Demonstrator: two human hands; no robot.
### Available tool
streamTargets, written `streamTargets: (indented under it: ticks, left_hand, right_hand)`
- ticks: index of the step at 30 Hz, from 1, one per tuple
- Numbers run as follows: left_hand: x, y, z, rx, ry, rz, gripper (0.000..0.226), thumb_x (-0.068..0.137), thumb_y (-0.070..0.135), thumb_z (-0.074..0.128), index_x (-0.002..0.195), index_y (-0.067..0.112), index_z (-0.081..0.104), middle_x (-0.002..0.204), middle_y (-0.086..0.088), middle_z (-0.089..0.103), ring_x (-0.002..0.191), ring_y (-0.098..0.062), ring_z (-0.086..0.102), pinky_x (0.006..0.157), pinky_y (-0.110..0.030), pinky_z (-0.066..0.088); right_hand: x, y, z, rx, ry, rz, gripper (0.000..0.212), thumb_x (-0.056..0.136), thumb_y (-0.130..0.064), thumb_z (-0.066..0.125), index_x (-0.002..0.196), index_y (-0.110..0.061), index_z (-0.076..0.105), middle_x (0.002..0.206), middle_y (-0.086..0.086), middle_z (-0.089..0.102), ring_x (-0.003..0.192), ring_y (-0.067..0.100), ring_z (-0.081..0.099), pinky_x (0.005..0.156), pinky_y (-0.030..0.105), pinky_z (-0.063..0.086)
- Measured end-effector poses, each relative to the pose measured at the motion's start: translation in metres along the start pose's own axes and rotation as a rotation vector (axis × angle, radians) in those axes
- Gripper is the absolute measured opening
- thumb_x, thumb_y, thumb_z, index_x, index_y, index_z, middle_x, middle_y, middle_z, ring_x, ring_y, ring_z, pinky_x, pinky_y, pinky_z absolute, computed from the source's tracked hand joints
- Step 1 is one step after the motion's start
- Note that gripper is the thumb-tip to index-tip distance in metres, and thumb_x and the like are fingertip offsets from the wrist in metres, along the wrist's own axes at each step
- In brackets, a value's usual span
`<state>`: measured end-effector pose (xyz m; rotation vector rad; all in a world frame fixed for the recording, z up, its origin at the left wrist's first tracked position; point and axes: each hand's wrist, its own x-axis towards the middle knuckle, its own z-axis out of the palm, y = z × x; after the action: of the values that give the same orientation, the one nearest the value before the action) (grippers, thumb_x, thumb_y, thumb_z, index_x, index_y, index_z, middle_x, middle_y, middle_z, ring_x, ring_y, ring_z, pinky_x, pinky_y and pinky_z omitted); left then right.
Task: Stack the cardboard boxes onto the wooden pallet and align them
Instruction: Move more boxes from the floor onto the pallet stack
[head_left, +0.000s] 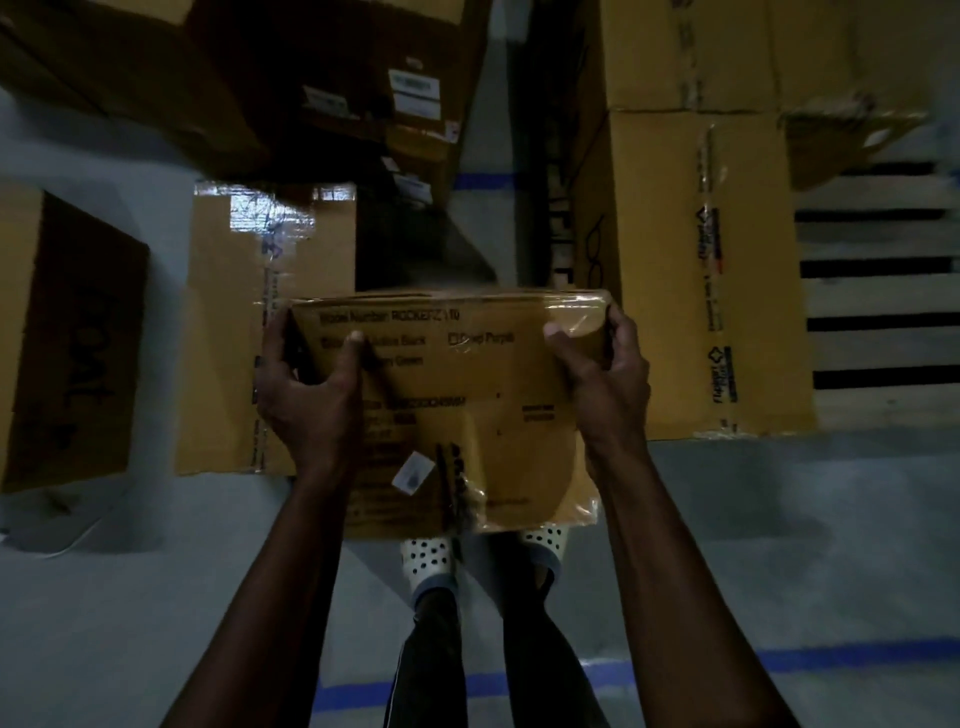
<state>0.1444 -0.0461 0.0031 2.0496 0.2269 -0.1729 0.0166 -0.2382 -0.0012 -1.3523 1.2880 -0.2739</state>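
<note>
I hold a small brown cardboard box (457, 405) with printed text and clear tape in front of me, above my feet. My left hand (311, 384) grips its left side with the thumb on the printed face. My right hand (602, 374) grips its right side near the top corner. To the right, a large taped cardboard box (696, 280) sits on the wooden pallet (878, 301), whose pale slats show at the far right. Another box (691, 52) stands behind it.
A flat box (234, 332) lies on the grey floor to the left, with a darker box (67, 338) beyond it at the left edge. Dark stacked boxes (291, 78) fill the top left. Blue tape lines (810, 657) mark the floor near my feet.
</note>
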Motion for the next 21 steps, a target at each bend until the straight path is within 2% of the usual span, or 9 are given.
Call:
streamTargets:
  ticks: [2,4,7,9,10,13,15,21]
  left_hand:
    - [0.001,-0.009,0.003,0.021,-0.062,-0.020,0.064,0.085,0.030,0.079,0.144,0.027,0.053,0.142,0.005,0.059,0.130,-0.013,0.056,0.109,-0.040,0.049]
    - [0.005,-0.015,0.006,0.090,-0.112,-0.013,0.064,0.088,0.035,0.077,0.146,0.029,0.049,0.145,0.004,0.057,0.131,-0.012,0.053,0.111,-0.039,0.046]
    - [0.016,-0.017,0.011,0.220,-0.184,-0.040,0.065,0.088,0.056,0.070,0.142,0.024,0.053,0.140,0.001,0.061,0.126,-0.018,0.057,0.108,-0.037,0.044]
    - [0.020,-0.014,0.014,0.318,-0.191,-0.139,0.076,0.081,0.075,0.063,0.130,0.017,0.063,0.130,-0.004,0.067,0.120,-0.028,0.062,0.106,-0.043,0.046]
    - [0.021,-0.012,0.015,0.340,-0.192,-0.193,0.081,0.078,0.080,0.061,0.126,0.014,0.065,0.127,-0.007,0.068,0.118,-0.032,0.062,0.104,-0.045,0.047]
    - [0.007,-0.001,0.013,0.382,-0.164,-0.254,0.083,0.079,0.080,0.060,0.125,0.011,0.065,0.128,-0.012,0.066,0.118,-0.036,0.061,0.101,-0.045,0.046]
    - [-0.005,0.010,0.005,0.386,-0.144,-0.240,0.083,0.078,0.081,0.058,0.125,0.013,0.064,0.128,-0.011,0.066,0.118,-0.037,0.061,0.101,-0.046,0.046]
    - [-0.054,0.082,-0.039,0.503,-0.089,-0.161,0.084,0.081,0.079,0.057,0.126,0.008,0.062,0.125,-0.017,0.066,0.116,-0.041,0.061,0.103,-0.053,0.046]
  right_hand:
    - [0.001,0.012,-0.003,-0.010,-0.055,0.048,0.096,0.064,-0.062,0.080,0.149,-0.044,0.039,0.147,-0.003,0.051,0.131,0.022,0.052,0.103,0.051,0.051]
    - [0.002,0.022,-0.002,-0.071,-0.092,0.047,0.096,0.071,-0.060,0.080,0.152,-0.049,0.030,0.150,-0.002,0.048,0.137,0.025,0.046,0.106,0.055,0.047]
    - [0.005,0.027,0.004,-0.216,-0.121,0.038,0.110,0.061,-0.084,0.070,0.152,-0.050,0.019,0.156,-0.003,0.040,0.143,0.028,0.037,0.110,0.059,0.039]
    - [0.005,0.027,0.009,-0.246,-0.085,0.106,0.127,0.049,-0.097,0.060,0.154,-0.037,0.022,0.155,0.000,0.043,0.140,0.030,0.042,0.108,0.060,0.040]
    - [0.003,0.023,0.010,-0.264,-0.058,0.127,0.128,0.051,-0.096,0.059,0.155,-0.032,0.023,0.154,0.002,0.044,0.139,0.031,0.044,0.108,0.060,0.040]
    - [-0.008,0.014,0.005,-0.300,-0.016,0.157,0.104,0.070,-0.077,0.069,0.152,-0.026,0.029,0.149,0.005,0.049,0.135,0.033,0.047,0.109,0.056,0.040]
    - [-0.017,0.010,-0.007,-0.314,-0.004,0.146,0.093,0.076,-0.071,0.070,0.149,-0.026,0.034,0.146,0.003,0.052,0.133,0.032,0.049,0.109,0.052,0.041]
    - [-0.080,-0.037,-0.050,-0.358,0.037,0.125,0.094,0.074,-0.076,0.066,0.148,-0.026,0.037,0.147,0.002,0.051,0.136,0.032,0.047,0.113,0.053,0.037]
